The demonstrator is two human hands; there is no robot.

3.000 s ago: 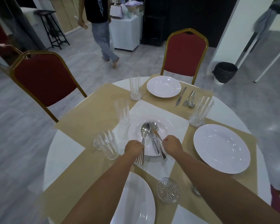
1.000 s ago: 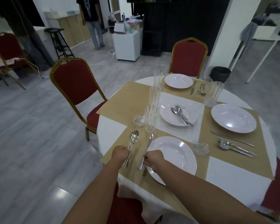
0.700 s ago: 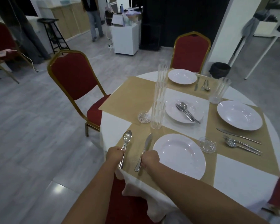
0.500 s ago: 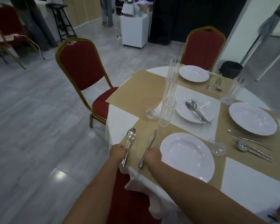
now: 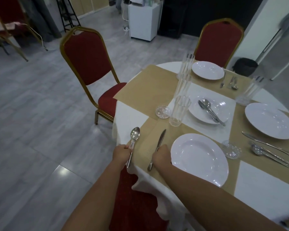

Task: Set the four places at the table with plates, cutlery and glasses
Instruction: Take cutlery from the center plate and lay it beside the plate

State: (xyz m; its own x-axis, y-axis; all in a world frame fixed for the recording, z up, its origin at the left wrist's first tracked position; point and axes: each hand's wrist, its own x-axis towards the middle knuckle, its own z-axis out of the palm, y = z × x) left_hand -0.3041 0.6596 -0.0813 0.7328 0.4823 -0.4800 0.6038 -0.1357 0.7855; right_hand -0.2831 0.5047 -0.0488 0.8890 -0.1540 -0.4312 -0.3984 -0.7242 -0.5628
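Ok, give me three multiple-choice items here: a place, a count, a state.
1. Where is the silver table knife relative to the nearest round white plate? A on it; B left of it; C right of it.
2. How many white plates are on the white-clothed table? A two; B four; C six.
3. What is the left hand doing? A lying flat; B holding a glass; C gripping the silver spoon.
Answers: 1 B, the right hand holds it beside the plate's left rim. 2 B, nearest plus centre plate, right plate, far plate. 3 C, the hand curls round its handle.
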